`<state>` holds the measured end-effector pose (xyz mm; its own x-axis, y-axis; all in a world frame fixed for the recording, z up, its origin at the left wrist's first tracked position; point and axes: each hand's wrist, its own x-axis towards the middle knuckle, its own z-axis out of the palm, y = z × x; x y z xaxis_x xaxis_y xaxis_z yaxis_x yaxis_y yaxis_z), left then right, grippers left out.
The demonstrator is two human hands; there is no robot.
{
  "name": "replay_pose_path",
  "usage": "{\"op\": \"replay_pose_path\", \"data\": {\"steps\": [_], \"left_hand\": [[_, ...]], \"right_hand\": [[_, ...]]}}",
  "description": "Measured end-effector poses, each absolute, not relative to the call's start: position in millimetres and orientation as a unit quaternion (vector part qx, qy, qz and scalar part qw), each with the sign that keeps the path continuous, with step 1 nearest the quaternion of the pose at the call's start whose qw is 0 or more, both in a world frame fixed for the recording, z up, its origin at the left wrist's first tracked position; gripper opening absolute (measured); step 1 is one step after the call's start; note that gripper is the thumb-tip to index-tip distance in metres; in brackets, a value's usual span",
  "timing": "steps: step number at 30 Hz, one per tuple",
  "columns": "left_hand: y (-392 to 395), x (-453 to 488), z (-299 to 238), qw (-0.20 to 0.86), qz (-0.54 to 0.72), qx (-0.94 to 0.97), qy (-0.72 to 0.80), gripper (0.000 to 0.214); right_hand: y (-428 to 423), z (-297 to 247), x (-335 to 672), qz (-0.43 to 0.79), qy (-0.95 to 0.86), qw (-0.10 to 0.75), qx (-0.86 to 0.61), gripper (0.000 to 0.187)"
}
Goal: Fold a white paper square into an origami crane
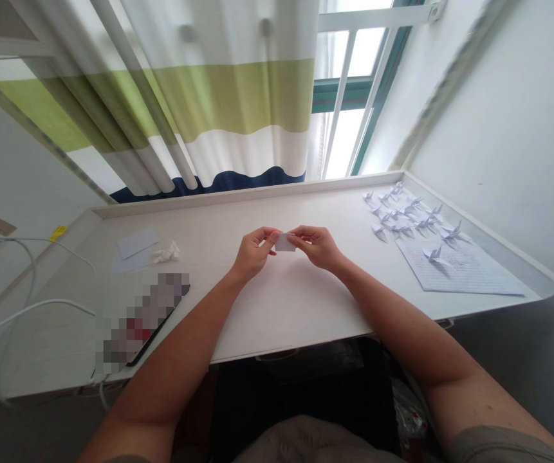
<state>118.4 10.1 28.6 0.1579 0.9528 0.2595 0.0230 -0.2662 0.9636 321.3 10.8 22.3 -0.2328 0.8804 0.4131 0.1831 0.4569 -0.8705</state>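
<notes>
— What have you got, starting from the left?

— On my feed, a white cable loops over the left end of the tabletop. Next come loose paper sheets and a crumpled scrap, with a dark flat device nearer the front edge.

— And the hands?

— My left hand and right hand meet just above the tabletop's middle. Each grip is pinching one end of a small paper piece, held up between them, fingertips pressed onto it.

— Which step, would you say?

— I judge it an early fold: the piece looks like a flat rectangle, not yet shaped. The next move calls for lined-up edges and a firm crease.

— Further right?

— A cluster of folded paper cranes, one more standing on a lined sheet.
</notes>
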Motion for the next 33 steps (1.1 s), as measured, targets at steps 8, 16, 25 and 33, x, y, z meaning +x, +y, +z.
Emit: {"op": "replay_pose_path", "data": {"steps": [8, 16, 25, 33], "left_hand": [[2.6, 121.1, 39.0, 0.556, 0.497, 0.505, 0.435, 0.057], [5.3, 122.9, 32.3, 0.531, 0.511, 0.574, 0.358, 0.047], [10.0, 115.5, 25.7, 0.446, 0.489, 0.643, 0.386, 0.037], [6.0, 120.3, 29.9, 0.445, 0.544, 0.618, 0.351, 0.042]], "right_hand": [[12.7, 19.5, 323.0, -0.038, -0.784, 0.477, -0.395, 0.019], [2.7, 27.4, 316.6, -0.011, -0.783, 0.501, -0.369, 0.015], [14.5, 24.2, 325.0, 0.449, -0.635, 0.497, -0.385, 0.047], [10.1, 30.1, 317.8, 0.463, -0.608, 0.542, -0.35, 0.045]]}}
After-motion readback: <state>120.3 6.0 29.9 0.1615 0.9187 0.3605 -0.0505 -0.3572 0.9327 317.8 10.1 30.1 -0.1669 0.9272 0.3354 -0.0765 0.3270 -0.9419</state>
